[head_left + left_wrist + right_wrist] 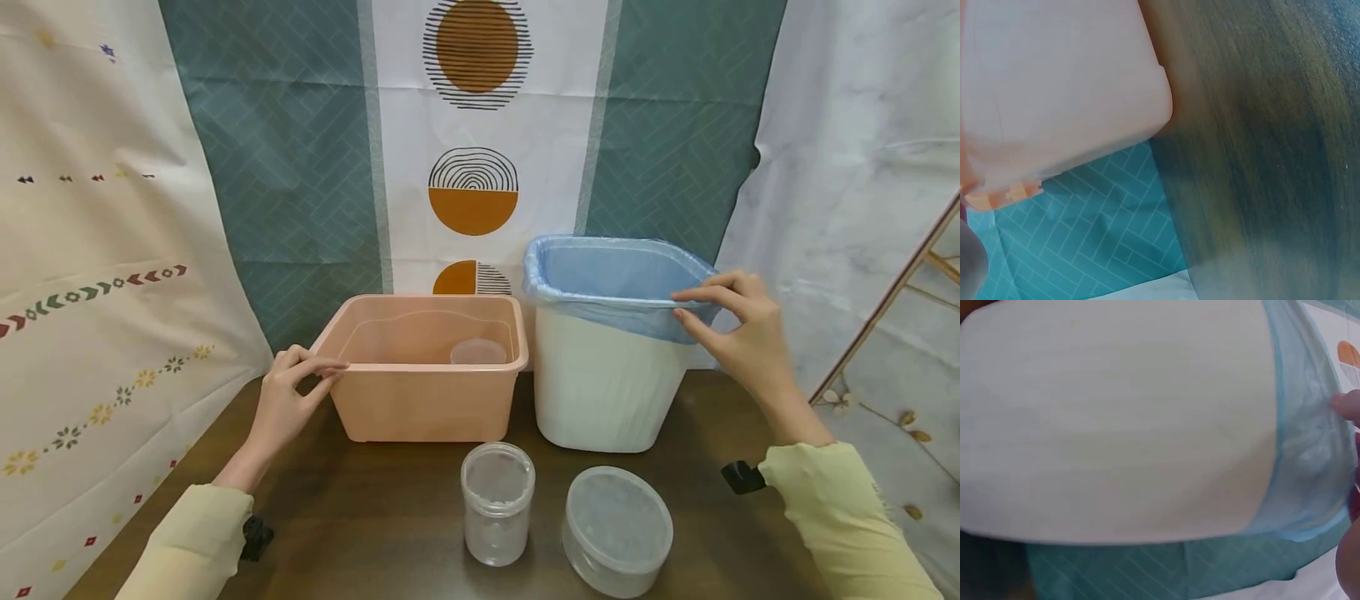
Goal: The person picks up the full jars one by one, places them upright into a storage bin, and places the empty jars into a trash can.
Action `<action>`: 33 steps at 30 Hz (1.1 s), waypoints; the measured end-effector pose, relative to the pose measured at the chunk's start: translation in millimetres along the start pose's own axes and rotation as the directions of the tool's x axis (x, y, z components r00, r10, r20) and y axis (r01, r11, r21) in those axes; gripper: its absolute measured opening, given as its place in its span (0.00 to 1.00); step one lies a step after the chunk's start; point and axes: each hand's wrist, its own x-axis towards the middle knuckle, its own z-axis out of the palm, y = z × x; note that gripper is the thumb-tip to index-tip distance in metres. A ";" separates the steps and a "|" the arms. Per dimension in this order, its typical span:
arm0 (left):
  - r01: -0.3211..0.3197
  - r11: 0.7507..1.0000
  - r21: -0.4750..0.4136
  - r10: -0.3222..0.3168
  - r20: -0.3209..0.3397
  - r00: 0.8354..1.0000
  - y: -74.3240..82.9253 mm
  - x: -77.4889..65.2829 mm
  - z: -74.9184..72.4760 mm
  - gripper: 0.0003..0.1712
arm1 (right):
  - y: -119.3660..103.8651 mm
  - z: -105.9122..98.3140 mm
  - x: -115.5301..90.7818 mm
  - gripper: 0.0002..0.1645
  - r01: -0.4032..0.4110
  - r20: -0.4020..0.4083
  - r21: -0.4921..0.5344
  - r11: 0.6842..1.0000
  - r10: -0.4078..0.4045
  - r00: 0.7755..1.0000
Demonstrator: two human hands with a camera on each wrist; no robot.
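At the near left corner of a peach plastic basin (pixel 427 404), my left hand (pixel 288 392) pinches the rim between thumb and fingers. Inside the basin lies a round translucent lid or container (pixel 477 352), partly hidden by the front wall. My right hand (pixel 750 333) grips the right front rim of a white trash bin (pixel 607 383), thumb outside and fingers over the edge. A blue trash bag (pixel 585 308) lines that bin and folds down over its rim. In the right wrist view the thumb and fingers touch the blue bag (pixel 1310 444).
Two clear lidded plastic containers stand in front on the dark wooden table (pixel 360 525): a tall jar (pixel 498 504) and a wide, low round container (pixel 618 533). Patterned cloth (pixel 300 167) hangs behind the bin and basin, with more cloth at both sides.
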 end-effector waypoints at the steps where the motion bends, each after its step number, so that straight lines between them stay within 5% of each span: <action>1: 0.001 1.000 -0.002 -0.001 0.003 1.000 0.2 -1.1 0.0 0.17 | -3.6 1.0 -1.3 0.17 -0.027 -0.008 0.010 1.000 0.027 1.000; 10: 0.020 1.000 0.005 -0.020 0.001 1.000 1.7 -3.7 0.1 0.16 | -10.9 10.3 -4.9 0.10 -0.167 -0.043 0.157 0.973 0.176 0.983; 33: 0.025 1.000 -0.002 -0.025 -0.012 1.000 1.4 -1.9 1.3 0.16 | 17.9 20.9 -12.7 0.09 -0.166 -0.124 0.174 0.971 0.189 0.974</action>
